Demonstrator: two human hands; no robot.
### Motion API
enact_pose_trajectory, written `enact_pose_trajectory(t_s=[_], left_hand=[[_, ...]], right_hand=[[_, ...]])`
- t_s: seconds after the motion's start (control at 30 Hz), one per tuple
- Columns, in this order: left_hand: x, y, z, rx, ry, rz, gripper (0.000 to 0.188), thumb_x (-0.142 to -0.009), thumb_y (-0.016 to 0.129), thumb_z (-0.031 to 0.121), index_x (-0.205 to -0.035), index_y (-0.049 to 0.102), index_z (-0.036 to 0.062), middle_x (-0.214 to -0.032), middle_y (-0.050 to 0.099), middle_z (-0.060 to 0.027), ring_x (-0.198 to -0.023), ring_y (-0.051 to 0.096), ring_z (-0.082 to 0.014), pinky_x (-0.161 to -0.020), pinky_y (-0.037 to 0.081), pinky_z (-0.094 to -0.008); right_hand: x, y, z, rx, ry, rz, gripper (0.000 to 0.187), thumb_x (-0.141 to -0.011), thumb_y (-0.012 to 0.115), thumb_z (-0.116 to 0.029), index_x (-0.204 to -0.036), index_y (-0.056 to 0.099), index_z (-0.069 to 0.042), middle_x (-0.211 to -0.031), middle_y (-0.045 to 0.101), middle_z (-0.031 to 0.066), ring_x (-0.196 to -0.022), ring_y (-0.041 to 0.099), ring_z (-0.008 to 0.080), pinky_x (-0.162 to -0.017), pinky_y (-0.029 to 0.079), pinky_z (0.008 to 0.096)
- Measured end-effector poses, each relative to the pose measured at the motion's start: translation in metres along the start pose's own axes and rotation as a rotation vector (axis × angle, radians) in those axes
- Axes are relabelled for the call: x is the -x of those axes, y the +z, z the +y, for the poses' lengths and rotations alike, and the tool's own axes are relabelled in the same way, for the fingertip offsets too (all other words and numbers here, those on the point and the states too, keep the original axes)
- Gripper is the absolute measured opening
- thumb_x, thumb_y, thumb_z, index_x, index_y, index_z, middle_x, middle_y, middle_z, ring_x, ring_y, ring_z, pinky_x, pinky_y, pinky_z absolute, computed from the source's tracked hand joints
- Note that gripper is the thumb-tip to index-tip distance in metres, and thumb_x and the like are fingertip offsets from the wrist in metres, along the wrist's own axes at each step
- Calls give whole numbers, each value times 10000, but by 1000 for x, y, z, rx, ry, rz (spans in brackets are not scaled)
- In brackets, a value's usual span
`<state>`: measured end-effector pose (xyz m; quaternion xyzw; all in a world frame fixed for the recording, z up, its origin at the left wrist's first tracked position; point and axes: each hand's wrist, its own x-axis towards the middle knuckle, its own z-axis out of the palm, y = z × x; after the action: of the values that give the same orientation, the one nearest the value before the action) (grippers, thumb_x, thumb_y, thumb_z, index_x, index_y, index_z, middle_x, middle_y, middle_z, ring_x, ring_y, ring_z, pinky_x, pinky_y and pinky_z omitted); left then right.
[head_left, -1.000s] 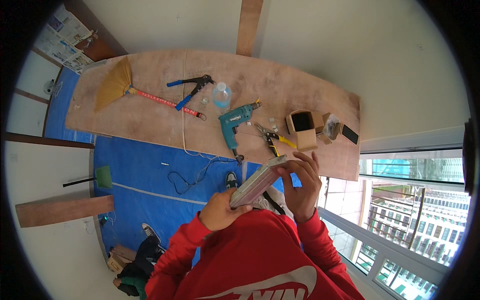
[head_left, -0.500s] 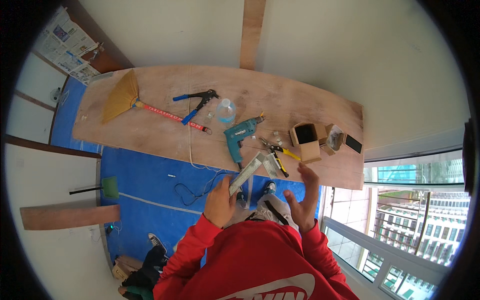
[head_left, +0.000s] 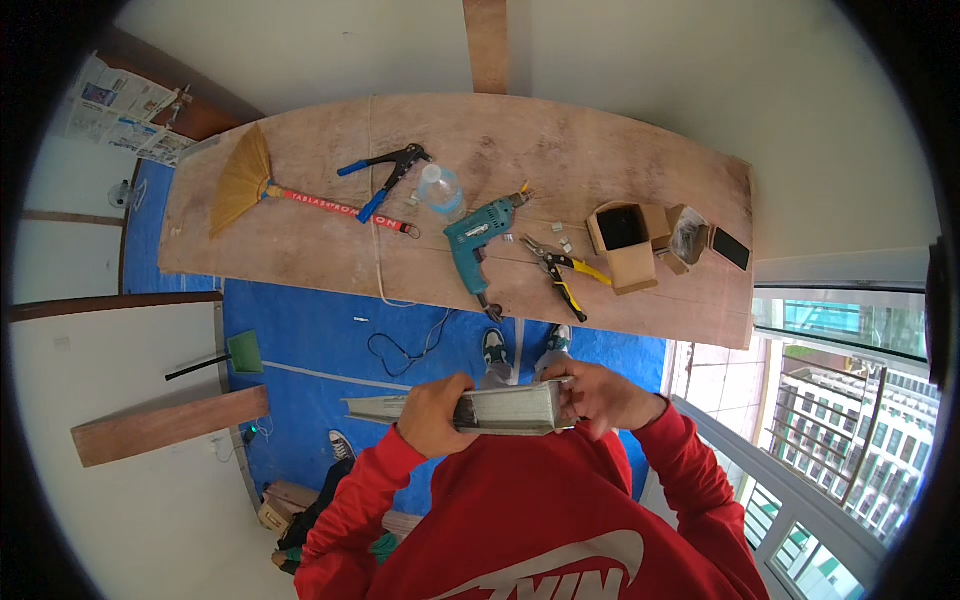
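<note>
In front of my body I hold a silvery metal channel piece, with one narrow length reaching out to the left. My left hand is wrapped round its middle, thumb on top. At its right end, the curled fingers of my right hand grip the edge; some fingertips are hidden behind the metal. Beyond the piece, on the wooden table, lie a teal power drill and yellow-and-black snips. A blue-handled hand riveter rests farther left, beside a clear plastic bottle.
An open cardboard box and a dark phone lie at the table's right end. A broom lies at the left. Blue sheeting covers the floor, with a cord on it. Someone crouches at lower left; windows are at right.
The metal piece has turned from slanting to roughly level and come nearer my body. My right hand, apart from it before, has closed on its right end.
</note>
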<state>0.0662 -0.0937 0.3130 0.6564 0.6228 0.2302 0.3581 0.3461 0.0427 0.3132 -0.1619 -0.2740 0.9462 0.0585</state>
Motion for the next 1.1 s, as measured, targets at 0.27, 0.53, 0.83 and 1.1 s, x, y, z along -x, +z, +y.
enact_pose_trajectory(t_s=[0.27,0.53,0.83,1.1], left_hand=[[-11,-17,24,-96,59,-61,589,-773,822,585,-933,637,49,-765,652,-150,-680,662,-376,-592,512,-454],[-23,-10,58,-448,-165,50,653,-858,709,673,-634,621,66,-566,590,-137,-505,611,-357,-485,465,-462],[-17,-32,41,-127,57,47,679,-729,863,626,-566,525,59,-522,527,-128,-483,590,-327,-470,439,-414],[-46,-15,28,-164,54,35,695,-715,837,682,-582,553,61,-500,515,-122,-464,574,-341,-468,437,-405]], right_hand=[[9,-14,-20,200,241,112,561,-900,830,-208,-1310,552,56,-1144,699,121,-1075,674,185,-920,554,322],[4,10,-45,1466,-97,587,331,-882,835,-163,-1056,680,73,-836,719,76,-734,666,159,-681,556,316],[7,12,-30,-74,37,73,371,-925,813,-292,-1108,694,8,-935,706,31,-845,675,188,-794,534,312],[15,12,-47,701,-15,560,384,-869,865,-319,-885,696,26,-859,721,63,-709,621,131,-665,507,328]])
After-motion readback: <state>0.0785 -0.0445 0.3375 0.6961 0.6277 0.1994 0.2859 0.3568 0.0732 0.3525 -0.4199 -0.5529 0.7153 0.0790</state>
